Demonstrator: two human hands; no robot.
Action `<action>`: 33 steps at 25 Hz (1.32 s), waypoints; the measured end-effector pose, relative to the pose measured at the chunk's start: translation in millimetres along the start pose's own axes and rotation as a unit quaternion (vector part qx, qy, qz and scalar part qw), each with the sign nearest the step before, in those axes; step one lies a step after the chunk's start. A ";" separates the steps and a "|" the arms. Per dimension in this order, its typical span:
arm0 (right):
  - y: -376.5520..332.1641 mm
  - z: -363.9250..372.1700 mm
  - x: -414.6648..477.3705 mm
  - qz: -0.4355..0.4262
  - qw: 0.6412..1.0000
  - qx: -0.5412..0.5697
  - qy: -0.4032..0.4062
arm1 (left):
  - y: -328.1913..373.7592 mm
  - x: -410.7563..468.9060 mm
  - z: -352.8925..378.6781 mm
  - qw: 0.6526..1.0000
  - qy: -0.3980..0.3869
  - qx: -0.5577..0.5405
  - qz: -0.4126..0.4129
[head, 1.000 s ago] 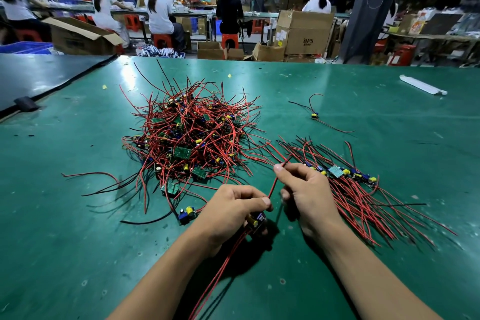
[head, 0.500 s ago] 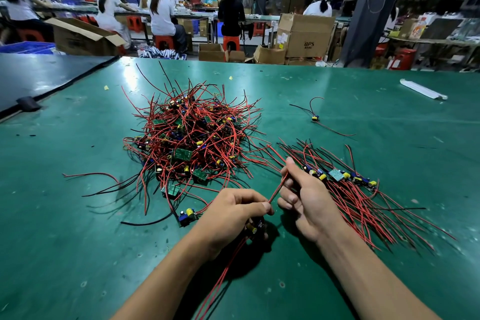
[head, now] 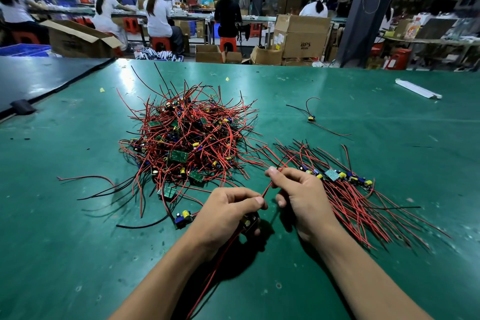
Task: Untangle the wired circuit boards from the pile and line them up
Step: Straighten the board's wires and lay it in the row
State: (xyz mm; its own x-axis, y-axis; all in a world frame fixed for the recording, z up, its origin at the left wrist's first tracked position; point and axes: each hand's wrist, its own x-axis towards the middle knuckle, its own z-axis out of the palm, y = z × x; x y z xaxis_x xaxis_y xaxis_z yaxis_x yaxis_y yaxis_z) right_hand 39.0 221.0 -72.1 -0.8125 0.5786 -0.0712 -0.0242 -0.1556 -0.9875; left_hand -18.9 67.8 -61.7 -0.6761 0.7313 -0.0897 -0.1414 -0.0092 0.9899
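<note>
Gripping circuit board (head: 250, 221) in left hand (head: 228, 212) | right hand (head: 302, 195) pinches its red wire (head: 267, 186) | pile (head: 187, 138) just beyond

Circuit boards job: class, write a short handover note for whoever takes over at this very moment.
Left hand grips one board; right hand pinches the red wire running up from it.
Done: a row of boards lined up on the right.
Left: the pile is a big tangle; a stray board lies beyond the row.
Next, probably: add the held board to the row.
</note>
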 end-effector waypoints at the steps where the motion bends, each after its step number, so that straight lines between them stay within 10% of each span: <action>1: 0.8 0.9 1.2 -0.008 1.000 0.013 0.011 | 0.3 0.5 0.5 1.000 -0.001 0.000 0.000; 11: -16.3 -4.5 5.6 0.032 0.977 0.196 0.077 | 7.8 -5.0 -0.6 0.995 -0.073 0.064 -0.011; 21: -31.6 -12.9 2.4 0.234 0.891 0.384 -0.056 | 5.7 -5.0 -0.3 0.995 -0.045 0.093 0.002; 33: -17.8 -1.1 -0.9 0.091 0.985 0.144 0.005 | 4.7 -0.6 8.6 0.993 0.080 -0.073 -0.043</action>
State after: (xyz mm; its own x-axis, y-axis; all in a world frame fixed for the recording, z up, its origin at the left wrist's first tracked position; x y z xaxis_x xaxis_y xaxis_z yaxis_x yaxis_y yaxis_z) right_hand 40.8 224.2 -54.7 -0.8129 0.5279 -0.2458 -0.0441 -0.4767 -0.8780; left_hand -12.9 73.2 -56.1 -0.7612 0.6163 -0.2018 -0.2993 -0.0578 0.9524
